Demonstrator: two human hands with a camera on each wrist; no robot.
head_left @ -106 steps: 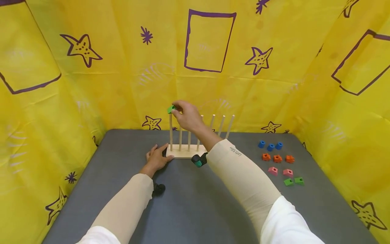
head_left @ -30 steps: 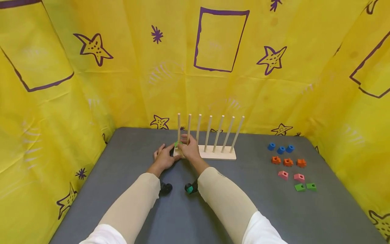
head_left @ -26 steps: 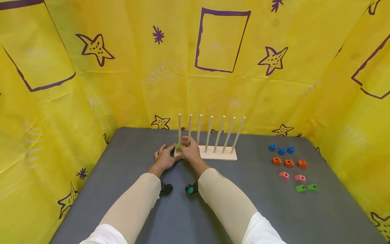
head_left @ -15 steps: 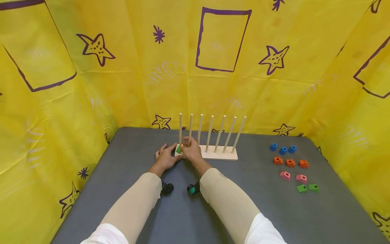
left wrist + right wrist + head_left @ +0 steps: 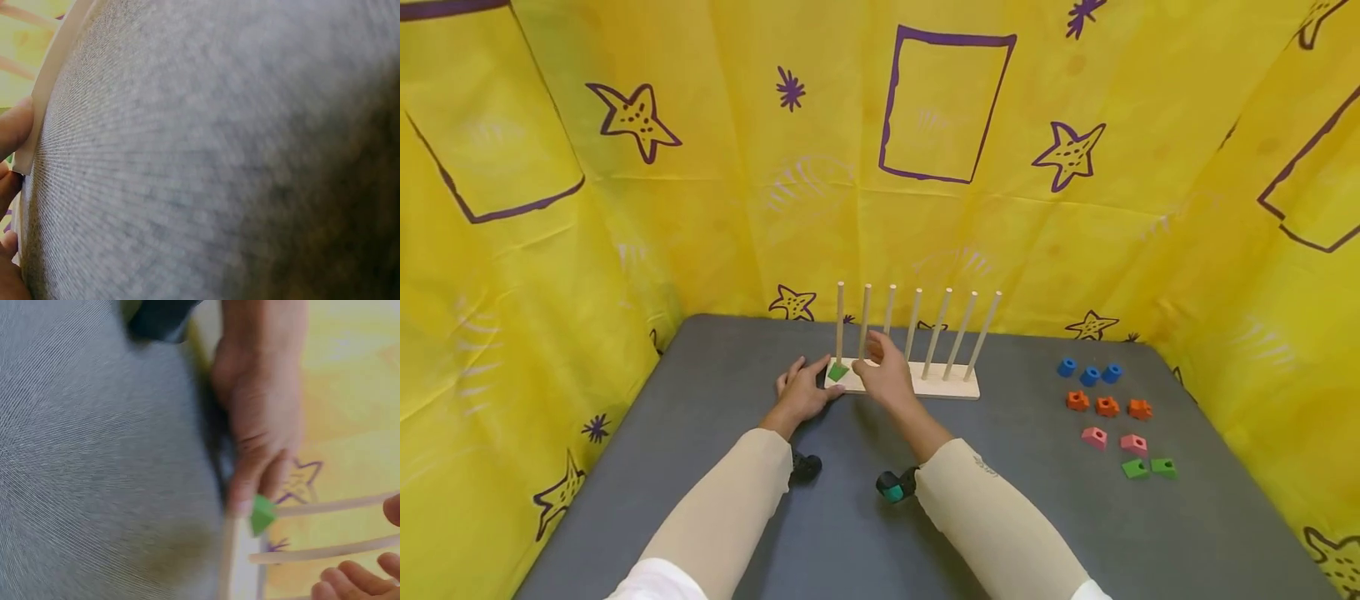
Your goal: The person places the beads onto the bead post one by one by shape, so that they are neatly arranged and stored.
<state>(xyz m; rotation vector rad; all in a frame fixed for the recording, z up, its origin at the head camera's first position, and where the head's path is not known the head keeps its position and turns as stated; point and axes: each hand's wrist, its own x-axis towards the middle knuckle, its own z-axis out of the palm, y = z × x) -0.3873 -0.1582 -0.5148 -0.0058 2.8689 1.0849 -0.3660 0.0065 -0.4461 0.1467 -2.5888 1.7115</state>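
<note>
A wooden peg rack (image 5: 946,387) with a row of upright dowels stands near the back of the table. My left hand (image 5: 802,395) grips its left end, thumb at the front edge and fingers round the far side. In the left wrist view, the thumb (image 5: 15,127) lies on the base's edge. A green block (image 5: 838,372) sits at the foot of the leftmost dowel, down on the base. My right hand (image 5: 889,372) is just right of that block, in front of the dowels, its fingers relaxed and holding nothing.
On the right of the grey table (image 5: 1030,508) lie loose blocks with holes: blue cylinders (image 5: 1090,376), orange notched blocks (image 5: 1107,406), pink blocks (image 5: 1134,444) and green blocks (image 5: 1163,468). A yellow patterned cloth (image 5: 737,217) hangs behind and at both sides.
The green block went from the top of the leftmost dowel down to the base. My right hand has let go of it and moved right. The left hand stays on the rack.
</note>
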